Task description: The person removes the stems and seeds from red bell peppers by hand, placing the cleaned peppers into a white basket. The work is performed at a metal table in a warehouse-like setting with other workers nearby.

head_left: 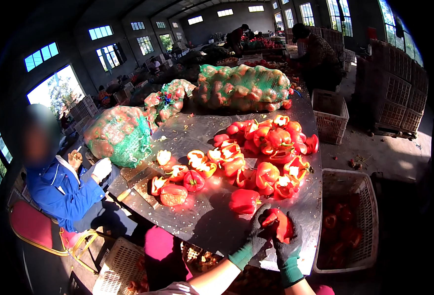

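At the near edge of the steel table [197, 226], both my hands, in dark gloves with green cuffs, are closed round a red pepper piece [278, 223]. My left hand [256, 236] grips it from the left, my right hand [288, 246] from the right. Just beyond lie a whole red pepper [244, 200] and a heap of whole and cut red peppers [276, 140], some showing pale cores. A knife with a yellow handle [124, 194] lies at the table's left edge.
Green mesh sacks [241, 86] top the table. A person in blue [64, 191] sits at left, hands raised. Crates of pepper [345, 221] flank the table at right and lower left [116, 268]. Other workers [318, 59] and stacked crates [394, 86] stand farther back.
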Available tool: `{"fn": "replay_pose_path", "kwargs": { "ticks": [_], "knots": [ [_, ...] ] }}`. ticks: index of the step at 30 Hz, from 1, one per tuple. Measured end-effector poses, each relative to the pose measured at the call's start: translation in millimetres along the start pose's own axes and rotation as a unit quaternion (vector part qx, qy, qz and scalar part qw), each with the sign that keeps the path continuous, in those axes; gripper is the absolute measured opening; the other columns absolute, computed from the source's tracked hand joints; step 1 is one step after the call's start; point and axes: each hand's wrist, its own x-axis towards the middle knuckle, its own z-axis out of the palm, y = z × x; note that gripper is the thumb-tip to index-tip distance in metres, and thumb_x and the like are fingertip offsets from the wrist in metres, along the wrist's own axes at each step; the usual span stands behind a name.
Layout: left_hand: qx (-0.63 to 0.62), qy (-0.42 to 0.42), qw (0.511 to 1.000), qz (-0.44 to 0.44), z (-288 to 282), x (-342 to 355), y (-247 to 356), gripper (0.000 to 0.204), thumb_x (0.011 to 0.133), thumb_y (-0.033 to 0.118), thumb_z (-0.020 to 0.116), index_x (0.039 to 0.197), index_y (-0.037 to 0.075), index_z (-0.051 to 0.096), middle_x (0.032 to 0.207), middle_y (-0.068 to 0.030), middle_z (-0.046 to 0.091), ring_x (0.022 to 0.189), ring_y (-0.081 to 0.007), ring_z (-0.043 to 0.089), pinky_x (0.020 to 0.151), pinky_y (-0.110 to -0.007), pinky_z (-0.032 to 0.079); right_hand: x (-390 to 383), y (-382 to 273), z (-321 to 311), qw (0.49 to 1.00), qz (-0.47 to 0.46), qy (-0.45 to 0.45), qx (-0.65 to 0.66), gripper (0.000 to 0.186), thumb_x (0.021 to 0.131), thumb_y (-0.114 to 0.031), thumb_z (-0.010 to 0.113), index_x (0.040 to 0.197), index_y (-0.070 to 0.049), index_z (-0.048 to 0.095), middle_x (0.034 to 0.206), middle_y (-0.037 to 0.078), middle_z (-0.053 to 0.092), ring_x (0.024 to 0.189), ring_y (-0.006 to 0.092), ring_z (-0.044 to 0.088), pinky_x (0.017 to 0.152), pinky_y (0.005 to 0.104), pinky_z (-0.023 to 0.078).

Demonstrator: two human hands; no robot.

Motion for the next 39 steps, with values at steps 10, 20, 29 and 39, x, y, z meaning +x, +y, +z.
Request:
{"fn": "replay_pose_path", "kwargs": {
  "ticks": [10, 20, 29, 39],
  "knots": [
    [-0.007, -0.062, 0.998, -0.016, -3, -17, -4, 0.07, 0.079, 0.004, 0.068, 0.144, 0.008, 0.043, 0.142, -0.0076, 0.049, 0.129, -0.0177, 0.045, 0.109, -0.033, 0.038, 12, 4, -12, 0.989, 0.078, -0.032, 0.12, 0.043, 0.084, -0.031, 0.066, 0.116, -0.003, 0.057, 0.094, 0.004, 0.065, 0.074, 0.0125, 0.06, 0.064, 0.0276, 0.049],
    [-0.152, 0.012, 0.988, -0.013, -1, -29, -14, 0.05, 0.091, 0.01, 0.059, 0.138, 0.001, 0.047, 0.133, -0.0113, 0.053, 0.116, -0.018, 0.054, 0.098, -0.033, 0.046, 4, 13, -14, 0.991, 0.076, -0.089, 0.065, 0.049, 0.083, -0.02, 0.066, 0.125, 0.001, 0.052, 0.113, 0.011, 0.056, 0.105, 0.0223, 0.055, 0.09, 0.0329, 0.045],
    [0.539, -0.031, 0.811, 0.226, -25, -12, 7, 0.073, 0.072, 0.019, 0.077, 0.138, 0.008, 0.047, 0.125, -0.0199, 0.053, 0.115, -0.04, 0.051, 0.1, -0.046, 0.043, 16, -5, -37, 0.876, -0.265, -0.154, -0.373, 0.045, 0.077, 0.008, 0.062, 0.12, -0.004, 0.064, 0.116, 0.014, 0.067, 0.109, 0.0332, 0.063, 0.094, 0.0395, 0.05],
    [0.455, -0.111, 0.881, 0.068, -21, 5, 20, 0.042, 0.073, 0.027, 0.079, 0.102, 0.003, 0.062, 0.095, -0.0182, 0.066, 0.087, -0.0356, 0.066, 0.074, -0.041, 0.052, 2, -19, -37, 0.987, 0.113, -0.109, -0.012, 0.045, 0.085, -0.02, 0.066, 0.124, 0.001, 0.058, 0.111, 0.012, 0.064, 0.1, 0.0207, 0.062, 0.086, 0.0307, 0.05]
  ]
}}
